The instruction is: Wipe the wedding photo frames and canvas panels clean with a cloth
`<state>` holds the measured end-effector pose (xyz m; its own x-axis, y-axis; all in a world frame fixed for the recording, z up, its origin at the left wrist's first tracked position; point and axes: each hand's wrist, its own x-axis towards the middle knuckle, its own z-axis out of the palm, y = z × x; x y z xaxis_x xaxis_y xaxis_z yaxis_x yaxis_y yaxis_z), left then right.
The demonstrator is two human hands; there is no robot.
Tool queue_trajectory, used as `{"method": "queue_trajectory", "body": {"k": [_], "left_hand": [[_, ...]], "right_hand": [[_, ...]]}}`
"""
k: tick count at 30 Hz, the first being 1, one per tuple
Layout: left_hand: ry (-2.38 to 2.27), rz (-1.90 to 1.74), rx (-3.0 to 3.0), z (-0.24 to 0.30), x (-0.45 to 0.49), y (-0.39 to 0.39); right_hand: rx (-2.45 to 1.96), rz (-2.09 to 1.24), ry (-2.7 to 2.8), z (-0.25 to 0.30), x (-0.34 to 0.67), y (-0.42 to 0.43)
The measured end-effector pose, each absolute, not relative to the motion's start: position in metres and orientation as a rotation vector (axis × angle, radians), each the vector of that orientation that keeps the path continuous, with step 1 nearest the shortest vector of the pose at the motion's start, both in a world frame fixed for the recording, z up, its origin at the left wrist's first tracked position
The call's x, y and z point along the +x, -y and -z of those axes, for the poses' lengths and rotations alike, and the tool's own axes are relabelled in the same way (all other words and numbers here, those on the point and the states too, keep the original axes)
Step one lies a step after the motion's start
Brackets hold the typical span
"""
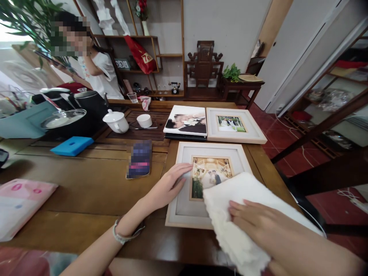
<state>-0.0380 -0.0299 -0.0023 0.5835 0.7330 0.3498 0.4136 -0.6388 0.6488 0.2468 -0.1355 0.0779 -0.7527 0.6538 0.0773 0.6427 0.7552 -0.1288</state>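
Note:
A light wooden picture frame (181, 184) with a wedding photo of a couple lies flat on the table in front of me. My left hand (175, 178) rests on its left side, fingers stretched toward the photo and nothing in them. A white cloth (241, 191) covers the frame's lower right part and hangs in folds toward me. My right hand (255, 222) is on the cloth, fingers pressed over it; the thumb is hard to make out. A bracelet (122, 234) circles my left wrist.
Behind lie a second framed photo (250, 122) and a photo panel (186, 130). To the left are a phone (139, 159), a blue block (73, 145), a lidded white cup (116, 120), a small bowl (144, 121) and a tissue pack (23, 207). A person (99, 71) is at the far left.

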Motion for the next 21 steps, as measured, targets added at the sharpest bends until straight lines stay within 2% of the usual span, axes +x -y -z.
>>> {"method": "queue_trajectory", "body": {"k": [5, 9, 12, 17, 21], "left_hand": [[-0.911, -0.836, 2.303, 0.001, -0.038, 0.031], [-0.892, -0.850, 2.306, 0.001, -0.038, 0.030], [-0.889, -0.860, 2.304, 0.001, -0.038, 0.030], [-0.878, -0.862, 2.301, 0.002, -0.038, 0.030], [-0.879, -0.873, 2.289, 0.001, -0.037, 0.029]], "right_hand": [[-1.305, 0.287, 2.713, -0.065, 0.282, 0.120], [-1.620, 0.319, 2.481, -0.058, 0.289, 0.065], [-1.628, 0.346, 2.348, -0.046, 0.282, 0.034], [-1.492, 0.276, 2.555, -0.030, 0.254, 0.056], [-1.327, -0.036, 2.697, -0.046, 0.233, 0.113]]}}
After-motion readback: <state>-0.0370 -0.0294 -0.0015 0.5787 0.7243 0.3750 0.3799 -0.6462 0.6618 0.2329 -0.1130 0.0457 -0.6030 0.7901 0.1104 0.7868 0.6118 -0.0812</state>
